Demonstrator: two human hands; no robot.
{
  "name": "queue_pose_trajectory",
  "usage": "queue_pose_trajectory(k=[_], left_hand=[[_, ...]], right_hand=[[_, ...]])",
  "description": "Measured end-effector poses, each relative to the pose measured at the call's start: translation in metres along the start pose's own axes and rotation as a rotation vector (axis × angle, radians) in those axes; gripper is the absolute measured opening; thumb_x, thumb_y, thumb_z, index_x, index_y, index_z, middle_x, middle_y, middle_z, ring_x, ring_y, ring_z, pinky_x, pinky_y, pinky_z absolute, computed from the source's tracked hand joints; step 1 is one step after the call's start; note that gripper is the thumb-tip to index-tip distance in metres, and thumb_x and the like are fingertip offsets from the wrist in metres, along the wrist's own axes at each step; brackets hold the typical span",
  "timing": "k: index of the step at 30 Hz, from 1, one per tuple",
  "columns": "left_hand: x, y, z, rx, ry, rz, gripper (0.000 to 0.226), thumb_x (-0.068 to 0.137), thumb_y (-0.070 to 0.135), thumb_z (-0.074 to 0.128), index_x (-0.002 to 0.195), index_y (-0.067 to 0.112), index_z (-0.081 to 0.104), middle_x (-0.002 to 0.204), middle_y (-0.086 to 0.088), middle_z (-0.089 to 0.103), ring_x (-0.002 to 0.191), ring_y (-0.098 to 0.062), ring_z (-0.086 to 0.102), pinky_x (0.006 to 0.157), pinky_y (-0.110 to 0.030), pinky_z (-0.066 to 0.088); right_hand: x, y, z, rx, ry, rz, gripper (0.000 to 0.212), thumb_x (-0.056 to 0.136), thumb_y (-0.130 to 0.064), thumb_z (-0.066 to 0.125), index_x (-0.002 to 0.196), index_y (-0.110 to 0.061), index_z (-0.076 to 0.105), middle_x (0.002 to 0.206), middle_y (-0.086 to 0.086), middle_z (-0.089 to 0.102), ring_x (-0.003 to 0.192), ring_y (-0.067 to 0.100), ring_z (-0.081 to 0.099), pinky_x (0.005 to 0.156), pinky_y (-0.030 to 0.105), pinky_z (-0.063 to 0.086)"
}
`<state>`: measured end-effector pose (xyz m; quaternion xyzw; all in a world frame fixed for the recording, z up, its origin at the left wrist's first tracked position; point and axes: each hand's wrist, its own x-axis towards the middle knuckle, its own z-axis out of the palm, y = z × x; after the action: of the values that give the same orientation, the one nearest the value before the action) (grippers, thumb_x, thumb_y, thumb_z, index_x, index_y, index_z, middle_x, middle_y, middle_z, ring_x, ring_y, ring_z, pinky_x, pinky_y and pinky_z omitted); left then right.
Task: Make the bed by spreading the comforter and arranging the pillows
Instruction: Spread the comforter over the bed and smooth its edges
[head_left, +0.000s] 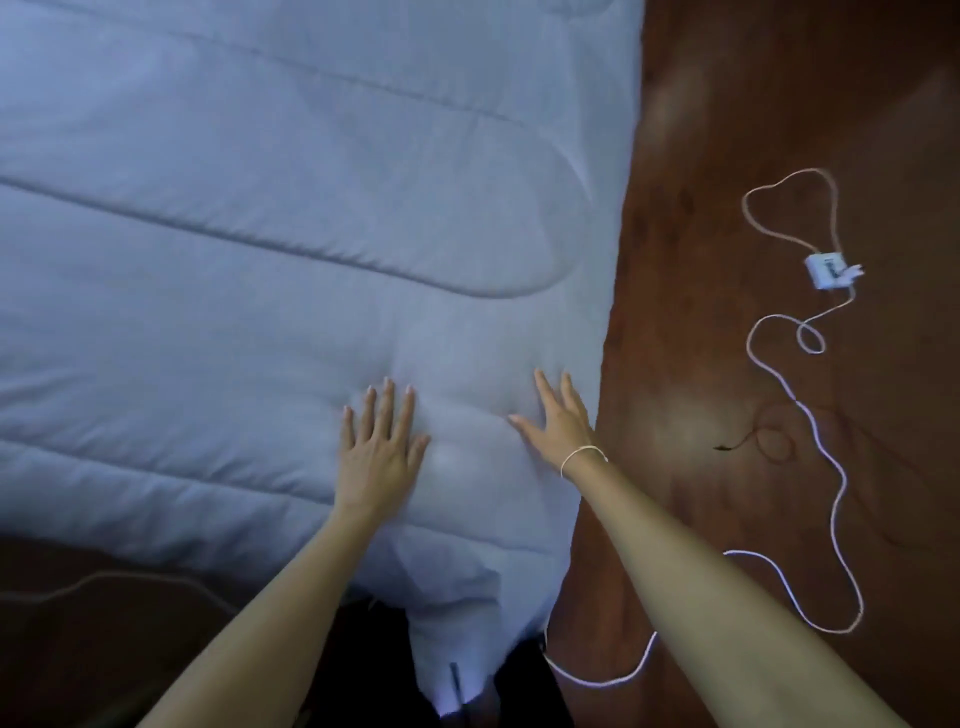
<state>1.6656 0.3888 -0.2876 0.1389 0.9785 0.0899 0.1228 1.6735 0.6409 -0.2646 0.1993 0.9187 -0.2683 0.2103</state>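
Note:
A pale blue quilted comforter (260, 234) covers the bed and fills the left and centre of the head view. Its near right corner hangs down over the bed's edge. My left hand (379, 447) lies flat on the comforter near that corner, fingers spread, holding nothing. My right hand (558, 421) rests flat beside it, close to the comforter's right edge, fingers apart, with a thin band on the wrist. No pillows are in view.
Dark wooden floor (727, 130) runs along the right of the bed. A white charger block (828, 270) with a long white cable (826, 467) snakes across the floor. A thin dark cord (763, 439) lies near it.

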Motion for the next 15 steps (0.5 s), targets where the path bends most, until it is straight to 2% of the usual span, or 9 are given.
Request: queue_pose_trajectory(k=[3,6,8,10,12,15], left_hand=[[-0.043,0.014,0.015,0.016,0.074,-0.054,0.062,0.094,0.044,0.028,0.148,0.015,0.026,0.154,-0.014,0.028,0.14,-0.034,0.029,0.112,-0.049,0.018],[-0.089,0.026,0.032,-0.024,0.091,-0.148,0.059,0.094,0.04,0.03,0.146,0.012,0.032,0.152,-0.015,0.032,0.139,-0.033,0.033,0.11,-0.049,0.028],[-0.114,0.033,0.042,-0.141,0.158,-0.182,0.055,0.094,0.035,0.034,0.143,0.009,0.038,0.149,-0.017,0.036,0.137,-0.033,0.035,0.107,-0.049,0.035],[-0.132,0.039,0.043,-0.276,0.283,-0.242,0.049,0.093,0.028,0.042,0.136,0.006,0.047,0.142,-0.02,0.044,0.131,-0.034,0.041,0.104,-0.048,0.039],[-0.138,0.044,0.035,-0.357,0.397,-0.462,0.045,0.09,0.026,0.054,0.129,0.006,0.052,0.132,-0.02,0.05,0.12,-0.036,0.047,0.098,-0.048,0.042],[-0.125,0.042,0.021,-0.579,0.425,-0.996,0.054,0.087,0.042,0.06,0.125,0.005,0.049,0.126,-0.021,0.046,0.119,-0.042,0.045,0.097,-0.052,0.038]], right_hand=[[-0.032,0.022,0.029,0.06,-0.034,-0.078,0.078,0.092,-0.052,0.049,0.151,-0.034,0.003,0.16,0.002,-0.014,0.148,0.024,-0.005,0.12,0.038,0.01],[-0.068,0.047,0.041,0.084,-0.101,-0.167,0.08,0.091,-0.041,0.058,0.152,-0.031,0.007,0.161,0.002,-0.009,0.148,0.02,0.006,0.117,0.031,0.016],[-0.077,0.06,0.035,0.138,-0.111,-0.176,0.077,0.088,-0.035,0.065,0.151,-0.025,0.021,0.16,0.005,0.01,0.145,0.019,0.021,0.113,0.025,0.022],[-0.075,0.064,0.026,0.201,-0.028,-0.097,0.072,0.08,-0.038,0.073,0.14,-0.015,0.04,0.145,0.011,0.042,0.132,0.025,0.044,0.105,0.03,0.037],[-0.064,0.059,0.016,0.195,-0.034,0.068,0.077,0.07,-0.051,0.077,0.125,-0.008,0.046,0.126,0.013,0.055,0.114,0.03,0.056,0.09,0.033,0.046],[-0.045,0.053,0.01,-0.021,-0.268,0.185,0.104,0.059,-0.071,0.072,0.129,-0.002,0.04,0.128,0.016,0.055,0.116,0.034,0.055,0.09,0.038,0.047]])
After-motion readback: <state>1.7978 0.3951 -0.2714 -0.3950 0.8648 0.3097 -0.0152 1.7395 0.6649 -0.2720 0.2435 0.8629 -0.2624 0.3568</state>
